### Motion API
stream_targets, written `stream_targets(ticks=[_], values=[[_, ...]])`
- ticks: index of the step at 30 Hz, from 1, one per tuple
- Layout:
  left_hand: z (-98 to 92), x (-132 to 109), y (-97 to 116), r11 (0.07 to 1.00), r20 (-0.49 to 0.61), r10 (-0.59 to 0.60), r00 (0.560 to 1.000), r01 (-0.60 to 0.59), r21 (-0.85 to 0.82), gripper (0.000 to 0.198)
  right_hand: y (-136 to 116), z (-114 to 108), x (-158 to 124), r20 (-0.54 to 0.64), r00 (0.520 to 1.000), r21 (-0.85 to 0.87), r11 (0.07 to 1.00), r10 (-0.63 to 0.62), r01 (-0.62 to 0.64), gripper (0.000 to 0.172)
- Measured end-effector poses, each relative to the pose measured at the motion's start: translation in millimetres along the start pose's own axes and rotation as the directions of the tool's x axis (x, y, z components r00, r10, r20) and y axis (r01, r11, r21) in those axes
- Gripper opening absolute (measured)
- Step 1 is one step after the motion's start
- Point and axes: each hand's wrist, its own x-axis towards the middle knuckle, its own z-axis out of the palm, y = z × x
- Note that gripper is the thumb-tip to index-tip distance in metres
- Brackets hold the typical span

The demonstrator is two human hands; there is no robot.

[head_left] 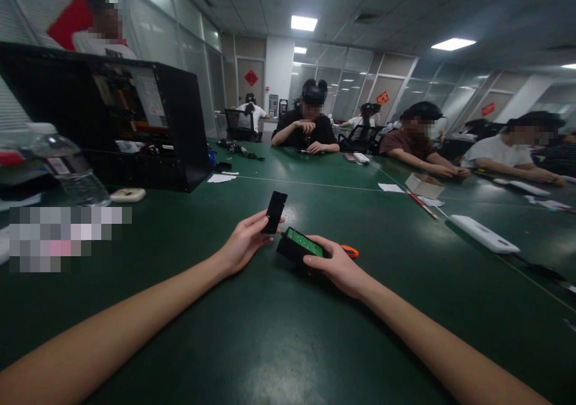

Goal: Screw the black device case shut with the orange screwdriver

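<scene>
My left hand (246,240) pinches a thin black cover plate (275,212), tilted upright above the green table. Just to its right, my right hand (336,261) grips a black box-shaped electronic device (292,250) by its right end. The device's top is open, and a green circuit board (304,241) shows inside. Plate and device are close together with a small gap between them. Behind my right hand an orange-handled object (350,251) lies on the table, mostly hidden by the hand.
An open black computer case (177,123) stands at the left, near a water bottle (72,165) and a cream-coloured item (128,195). To the right are a white power strip (483,234), a small carton (424,186) and a red pencil-like stick (422,204). Several people sit around the green table (193,345).
</scene>
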Motion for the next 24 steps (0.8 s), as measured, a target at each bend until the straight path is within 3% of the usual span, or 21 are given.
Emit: stream_targets(ticks=[2,5,8,10,14,24], values=[[1.9,-2.0,2.3,0.994,0.029,0.069,0.997,-0.071,0.077,0.040,-1.6,-1.8,-0.2,-0.024,1.000,-0.035,0.999,0.015,-0.015,0.054],[7.4,-7.7,5.2,0.938,0.176,0.150,0.973,-0.196,0.286,0.040,-5.3,-2.6,-1.0,-0.055,0.998,-0.100,0.995,-0.015,0.010,0.047],[16.1,-15.6,7.9,0.752,0.377,0.172,0.910,-0.369,0.546,0.032,-6.8,-2.2,-1.4,-0.062,0.996,-0.140,0.988,-0.070,0.061,0.045],[21.3,-19.8,8.4,0.627,0.449,0.177,0.876,-0.452,0.635,0.030,-5.8,-2.3,-1.4,-0.073,0.993,-0.165,0.983,-0.096,0.083,0.046],[24.1,-22.8,5.5,0.573,0.409,0.226,0.884,-0.460,0.678,0.032,-2.1,-3.7,-0.7,-0.091,0.988,-0.203,0.973,-0.126,0.106,0.048],[20.1,-20.9,-6.7,0.725,0.252,0.176,0.952,-0.298,0.621,0.042,-0.5,-5.8,-1.9,-0.075,0.986,-0.219,0.967,-0.148,0.128,0.047]])
